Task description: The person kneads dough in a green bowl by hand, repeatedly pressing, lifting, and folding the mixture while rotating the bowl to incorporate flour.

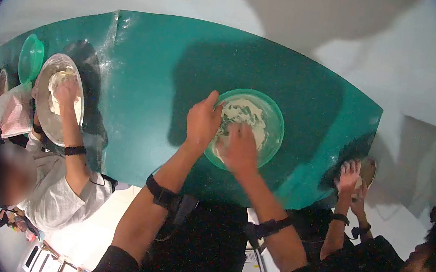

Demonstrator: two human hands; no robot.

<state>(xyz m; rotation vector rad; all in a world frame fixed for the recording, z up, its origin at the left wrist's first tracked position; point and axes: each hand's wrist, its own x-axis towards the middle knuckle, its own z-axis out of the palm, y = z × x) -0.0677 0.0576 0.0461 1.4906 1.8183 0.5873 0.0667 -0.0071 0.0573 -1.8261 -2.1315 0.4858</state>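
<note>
1. Nearest, the person's forearms reach in from 7 and 5 o'clock, each wearing a black band, (162, 191) on the left and (271, 227) on the right. They come in from either side, which gives both hands room at one vessel.
2. The right hand (241, 148) is inside the translucent green bowl (277, 135), near its 6 o'clock side. Its fingers point down into the pale floury mix (248, 111), loosely bent and blurred; I cannot tell whether they pinch any of it.
3. The left hand (202, 123) is closed on the bowl's rim at 9 to 10 o'clock, probably to keep the bowl from sliding or turning. How firmly it grips, I cannot tell.
4. The bowl sits upright on the green tabletop (141, 99), in front of the body, within easy reach of both hands. The mix spreads unevenly over its bottom and up the wall, mostly from 11 to 3 o'clock.
5. Out at 4 o'clock, a co-worker's hands (349, 176) are at a small round vessel (369, 171) by the table's edge.
6. Out at 9 o'clock, another co-worker's hand (66, 90) reaches into a wide metal bowl (55, 129) holding similar pale stuff.
7. Farther, toward 10 o'clock, a second green bowl (31, 61) lies just beside that metal one.
</note>
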